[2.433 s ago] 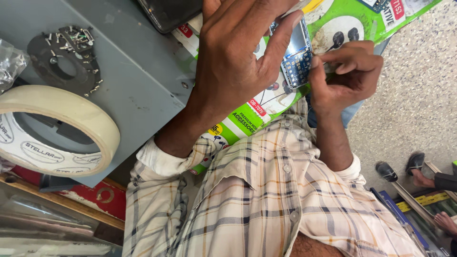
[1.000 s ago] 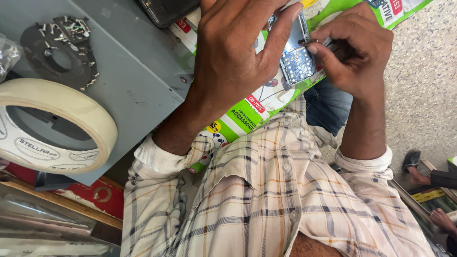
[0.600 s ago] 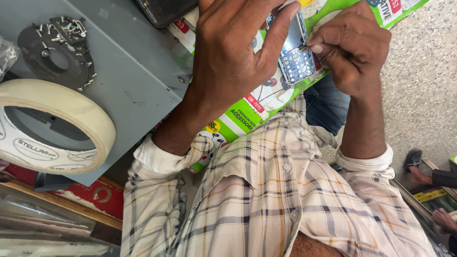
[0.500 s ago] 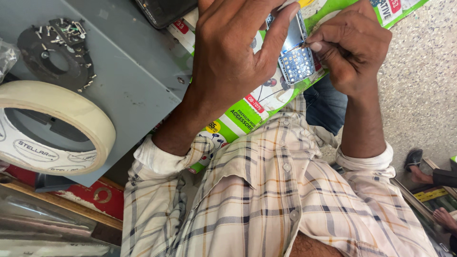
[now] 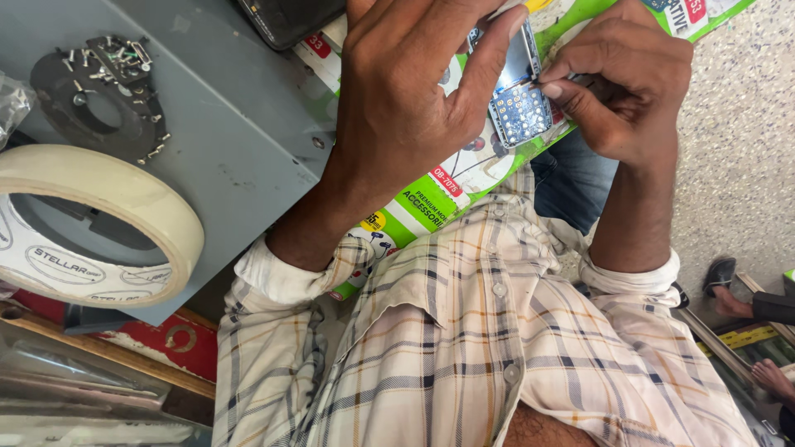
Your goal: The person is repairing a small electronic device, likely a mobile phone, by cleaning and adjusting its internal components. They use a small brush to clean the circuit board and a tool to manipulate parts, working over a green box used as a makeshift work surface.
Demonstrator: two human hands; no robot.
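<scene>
Phone: small keypad phone with bared blue circuit board (image 5: 520, 108), above the green printed cardboard package (image 5: 431, 199)
Left hand (image 5: 406, 99): my fingers wrapped tight round the phone, thumb along its edge
Right hand (image 5: 625, 83): pinched narrow on a thin dark tool (image 5: 553, 82), tip touching the board
Left of the package: grey metal box (image 5: 224, 141), cream tape roll (image 5: 99, 223), black round magnet tray with screws (image 5: 103, 91)

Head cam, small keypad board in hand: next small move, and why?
Probably keep the left hand clamped and ease the thin tool's tip along the small keypad board. The right hand pinches that tool right at the board's top edge, so the tip is already in contact and only a fine nudge seems needed.
</scene>
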